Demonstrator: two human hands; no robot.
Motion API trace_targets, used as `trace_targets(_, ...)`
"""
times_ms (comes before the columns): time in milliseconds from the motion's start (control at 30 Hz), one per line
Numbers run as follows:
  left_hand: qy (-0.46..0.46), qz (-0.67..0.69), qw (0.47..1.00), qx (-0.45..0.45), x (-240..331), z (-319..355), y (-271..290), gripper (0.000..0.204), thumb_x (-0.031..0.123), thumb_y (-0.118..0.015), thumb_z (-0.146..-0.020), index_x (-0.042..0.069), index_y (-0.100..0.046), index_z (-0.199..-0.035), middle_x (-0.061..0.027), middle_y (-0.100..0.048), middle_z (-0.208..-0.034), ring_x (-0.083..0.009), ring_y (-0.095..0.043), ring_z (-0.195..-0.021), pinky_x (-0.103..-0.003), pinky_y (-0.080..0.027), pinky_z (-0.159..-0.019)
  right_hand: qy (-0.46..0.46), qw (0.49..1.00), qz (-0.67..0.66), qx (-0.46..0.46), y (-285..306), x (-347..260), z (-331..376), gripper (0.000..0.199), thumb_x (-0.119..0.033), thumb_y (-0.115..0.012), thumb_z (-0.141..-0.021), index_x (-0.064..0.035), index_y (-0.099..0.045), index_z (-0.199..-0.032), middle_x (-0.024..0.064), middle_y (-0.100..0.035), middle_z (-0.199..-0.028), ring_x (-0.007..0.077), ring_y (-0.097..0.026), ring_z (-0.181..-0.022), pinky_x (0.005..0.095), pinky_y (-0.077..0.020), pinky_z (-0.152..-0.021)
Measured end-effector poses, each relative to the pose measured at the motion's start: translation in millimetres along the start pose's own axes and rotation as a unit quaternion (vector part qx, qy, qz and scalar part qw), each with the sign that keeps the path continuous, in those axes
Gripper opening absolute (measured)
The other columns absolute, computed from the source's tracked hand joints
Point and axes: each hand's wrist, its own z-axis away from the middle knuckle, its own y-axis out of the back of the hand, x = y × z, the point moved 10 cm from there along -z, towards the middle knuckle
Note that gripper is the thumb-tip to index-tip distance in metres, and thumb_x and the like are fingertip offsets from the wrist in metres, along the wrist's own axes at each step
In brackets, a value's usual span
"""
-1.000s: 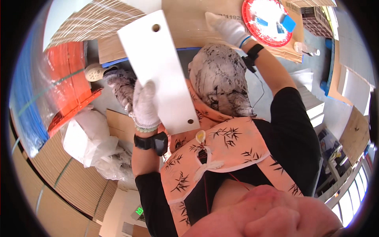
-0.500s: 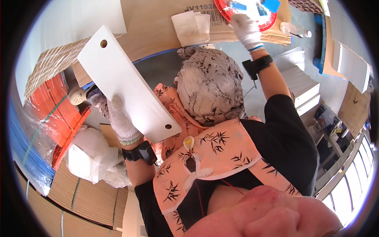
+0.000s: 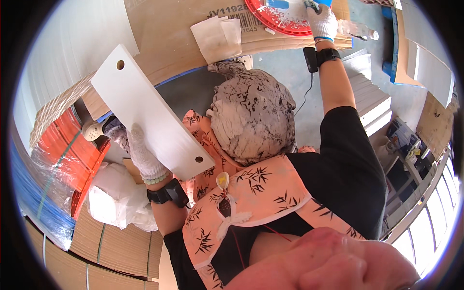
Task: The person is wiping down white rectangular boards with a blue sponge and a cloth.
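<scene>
A long white board with a round hole near each end stands tilted in front of me on the left. My left hand, in a white knit glove, grips its left edge, thumb on the broad face and the other fingers hidden behind. At the top, my gloved right hand is over the right side of a red round tray scattered with white bits. Its fingers are closed on a small dark tool, cut off by the frame's top edge. A blue block lies in the tray.
The tray rests on a cardboard sheet beside folded white paper. A clear bottle lies right of it. Stacked white boards stand at right, a plastic-wrapped orange stack and a white bag at left.
My right hand has moved right across the tray and closed on the small dark tool. The board stays in my left hand, shifted slightly left and down in view.
</scene>
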Motion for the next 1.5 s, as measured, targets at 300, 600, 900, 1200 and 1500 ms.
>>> trace_targets(300, 0.002, -0.02, 0.999, -0.035, -1, 1, -7, 0.048, 0.032, -0.057, -0.104, -0.002, -0.054, -0.137, -0.0152, -0.068, -0.119, -0.0257, -0.069, -0.101, -0.037, -0.059, -0.084, -0.197, 0.833, -0.503, -0.123, -26, 25, 16, 0.021, -0.015, -0.064, -0.093, -0.0029, -0.073, -0.108, 0.0053, -0.074, -0.096, 0.0199, -0.068, -0.078, 0.0302, -0.0546, -0.066)
trace_targets(600, -0.002, -0.013, 0.999, -0.031, -5, 2, -9, 0.048, 0.032, -0.061, -0.102, -0.001, -0.055, -0.135, -0.0137, -0.068, -0.118, -0.025, -0.07, -0.099, -0.038, -0.059, -0.083, -0.154, 0.693, -0.68, -0.181, -34, 12, 21, 0.026, -0.012, -0.059, -0.094, -0.0021, -0.069, -0.116, 0.0063, -0.072, -0.105, 0.0203, -0.067, -0.086, 0.0333, -0.0559, -0.074)
trace_targets(900, 0.01, -0.003, 0.999, -0.03, -12, 1, -1, 0.047, 0.03, -0.065, -0.1, 0.001, -0.056, -0.135, -0.0126, -0.068, -0.118, -0.0244, -0.07, -0.099, -0.038, -0.06, -0.082, -0.181, 0.776, -0.578, -0.174, -22, 6, 15, 0.028, -0.009, -0.062, -0.097, 0.0014, -0.067, -0.122, 0.0085, -0.072, -0.11, 0.0196, -0.069, -0.084, 0.0327, -0.059, -0.075)
trace_targets(1200, 0.047, 0.023, 0.998, -0.038, -24, -3, -1, 0.054, 0.033, -0.065, -0.101, 0.002, -0.05, -0.143, -0.0116, -0.065, -0.125, -0.0247, -0.068, -0.106, -0.037, -0.058, -0.088, -0.075, 0.971, -0.181, -0.134, -3, -29, -4, 0.02, -0.019, -0.069, -0.094, -0.0005, -0.073, -0.102, 0.0149, -0.073, -0.094, 0.0207, -0.069, -0.079, 0.0361, -0.0554, -0.07)
trace_targets(1500, 0.046, -0.067, 0.994, -0.069, -29, -5, 4, 0.055, 0.034, -0.058, -0.106, -0.002, -0.044, -0.146, -0.0133, -0.062, -0.131, -0.022, -0.064, -0.113, -0.034, -0.055, -0.093, 0.148, 0.985, -0.078, 0.036, -7, -44, -3, 0.019, -0.017, -0.071, -0.09, -0.004, -0.071, -0.103, 0.0201, -0.07, -0.099, 0.0395, -0.064, -0.099, 0.0469, -0.0514, -0.09)
